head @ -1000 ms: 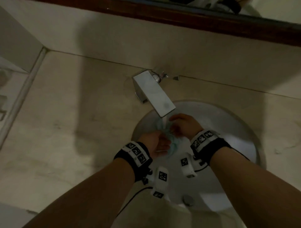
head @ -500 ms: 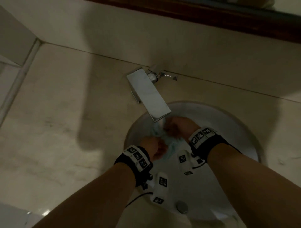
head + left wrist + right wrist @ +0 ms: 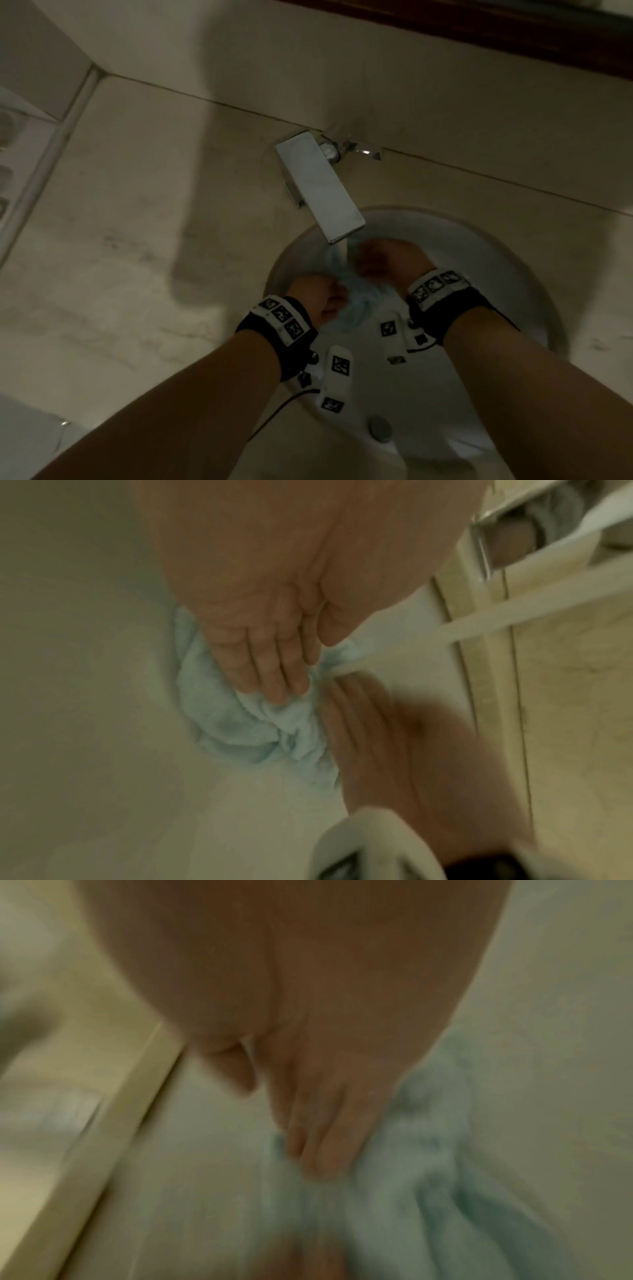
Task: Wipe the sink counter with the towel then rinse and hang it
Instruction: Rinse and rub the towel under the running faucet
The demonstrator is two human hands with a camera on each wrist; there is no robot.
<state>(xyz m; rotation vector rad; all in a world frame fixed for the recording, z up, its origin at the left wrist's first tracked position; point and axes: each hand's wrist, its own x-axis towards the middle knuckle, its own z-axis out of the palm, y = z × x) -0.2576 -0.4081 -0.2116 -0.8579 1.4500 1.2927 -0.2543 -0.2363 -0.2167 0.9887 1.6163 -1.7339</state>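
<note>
A light blue towel (image 3: 359, 305) is bunched up in the white sink basin (image 3: 513, 267), just below the square chrome faucet spout (image 3: 318, 185). My left hand (image 3: 322, 298) grips its near end. My right hand (image 3: 387, 260) grips the far end, right under the spout. In the left wrist view my left hand (image 3: 270, 674) closes over the crumpled towel (image 3: 240, 731), and a pale stream of water (image 3: 479, 618) lands on the cloth. The right wrist view is blurred; there my right hand (image 3: 325, 1123) clutches the towel (image 3: 438, 1150).
Beige marble counter (image 3: 137, 257) surrounds the basin, with a wall and dark wooden trim behind it. The faucet handle (image 3: 363, 150) sits behind the spout. The round drain plug (image 3: 379, 428) lies at the near side of the basin.
Both hands have stayed on the towel and shifted a little further in under the spout, working the cloth between them. The head view has drifted slightly.
</note>
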